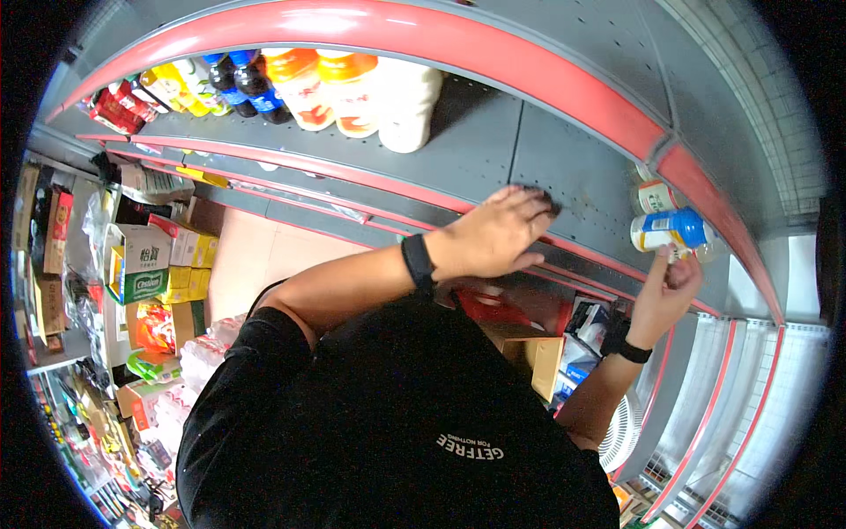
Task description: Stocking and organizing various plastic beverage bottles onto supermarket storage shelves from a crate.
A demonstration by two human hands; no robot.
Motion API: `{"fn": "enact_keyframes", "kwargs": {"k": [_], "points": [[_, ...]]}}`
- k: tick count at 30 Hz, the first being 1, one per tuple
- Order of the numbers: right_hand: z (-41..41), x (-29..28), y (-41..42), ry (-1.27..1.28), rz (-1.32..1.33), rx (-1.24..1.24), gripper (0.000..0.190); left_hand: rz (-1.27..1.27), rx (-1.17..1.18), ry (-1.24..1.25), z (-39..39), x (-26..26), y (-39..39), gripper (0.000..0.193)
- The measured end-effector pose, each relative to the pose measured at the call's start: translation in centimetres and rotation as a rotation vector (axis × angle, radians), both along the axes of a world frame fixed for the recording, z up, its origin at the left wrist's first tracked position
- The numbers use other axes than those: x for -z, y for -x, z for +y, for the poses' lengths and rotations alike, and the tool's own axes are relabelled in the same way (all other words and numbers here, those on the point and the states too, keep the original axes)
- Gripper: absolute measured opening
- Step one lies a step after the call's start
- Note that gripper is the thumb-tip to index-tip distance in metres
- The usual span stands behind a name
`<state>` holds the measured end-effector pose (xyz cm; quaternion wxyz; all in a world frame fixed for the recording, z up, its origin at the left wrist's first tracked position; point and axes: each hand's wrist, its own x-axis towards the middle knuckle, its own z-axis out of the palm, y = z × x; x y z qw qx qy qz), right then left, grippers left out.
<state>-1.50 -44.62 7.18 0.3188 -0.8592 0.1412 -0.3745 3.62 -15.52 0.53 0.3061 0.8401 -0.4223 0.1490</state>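
Note:
My left hand (pixel 502 228) reaches over the front of a grey shelf board (pixel 476 149), its thumb spread from the other fingers. A dark blurred patch lies by its fingertips; I cannot tell whether it is shadow or an object. Further right, my right hand (pixel 674 281) has its fingers bent beside a white bottle with a blue cap (pixel 667 228), which stands on the shelf. The fingertips meet the bottle's near side, partly covering a small pale labelled item. Whether they grip either is unclear. Behind the blue-capped bottle stands another pale labelled container (pixel 655 196).
A red edge strip (pixel 462 33) curves above this shelf. White bottles with orange caps (pixel 350 92), dark blue-labelled bottles (pixel 254 86) and other drinks line its left part. Cartons (pixel 145 258) and plastic-wrapped packs (pixel 198 357) stand at left. A white fan (pixel 621 430) is low right.

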Motion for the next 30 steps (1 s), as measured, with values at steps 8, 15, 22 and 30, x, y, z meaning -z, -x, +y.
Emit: {"fn": "enact_keyframes", "kwargs": {"k": [8,15,22,30], "points": [[18.7,-1.2,-4.2,-0.1,0.283,-0.753,0.058,0.436,0.141,0.3,11.4,1.8,6.3,0.037],[30.0,-1.4,-10.0,0.1,0.19,-0.714,0.078,0.847,-0.318,0.077,25.0,20.6,9.3,0.023],[31.0,-0.2,-10.8,0.068,0.106,-0.589,0.056,0.866,-0.265,-0.673,40.6,49.8,25.6,0.012],[20.1,-2.5,-9.7,-0.031,0.187,-0.433,0.043,0.658,-0.36,-0.538,44.9,56.9,38.1,0.015]]}}
